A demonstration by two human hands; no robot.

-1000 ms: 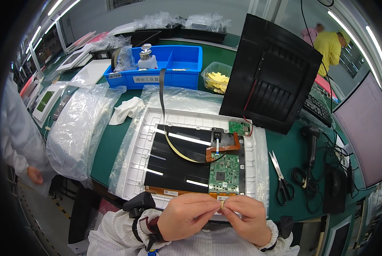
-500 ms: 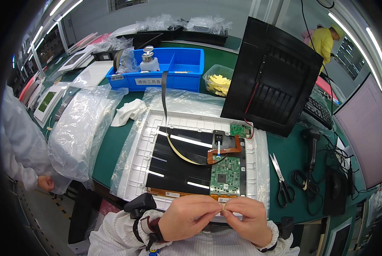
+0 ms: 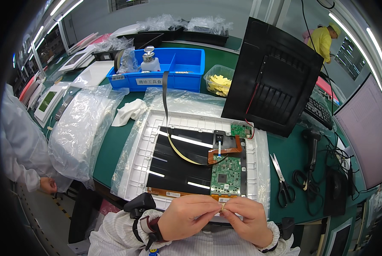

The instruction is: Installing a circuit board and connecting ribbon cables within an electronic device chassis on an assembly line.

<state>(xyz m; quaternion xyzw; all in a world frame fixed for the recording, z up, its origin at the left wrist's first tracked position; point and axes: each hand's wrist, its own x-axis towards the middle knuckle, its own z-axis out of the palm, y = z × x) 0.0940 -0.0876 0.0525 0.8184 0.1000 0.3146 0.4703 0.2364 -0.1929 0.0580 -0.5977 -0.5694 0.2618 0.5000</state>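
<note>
- Electronics assy workshop
- green surface point(image 3: 108, 147) w/ open white housing point(image 3: 134, 174) + PCB point(image 3: 231, 170), ctr
- handheld scanner point(image 3: 312, 147) + monitor point(image 3: 366, 128), R side
- smocked co-worker point(image 3: 22, 143), far L; another person point(image 3: 322, 42) in yellow, upper R
- tube lights point(image 3: 347, 37), upper L & R

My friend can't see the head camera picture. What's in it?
A person's left hand and right hand pinch a small yellowish piece over the near edge of a white frame holding a green circuit board. Scissors lie to its right, a blue box behind.

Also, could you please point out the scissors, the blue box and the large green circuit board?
Scissors point(image 3: 281, 179), head view: pivot area.
Blue box point(image 3: 182, 84), head view: front wall.
Large green circuit board point(image 3: 230, 175), head view: central area.
</note>
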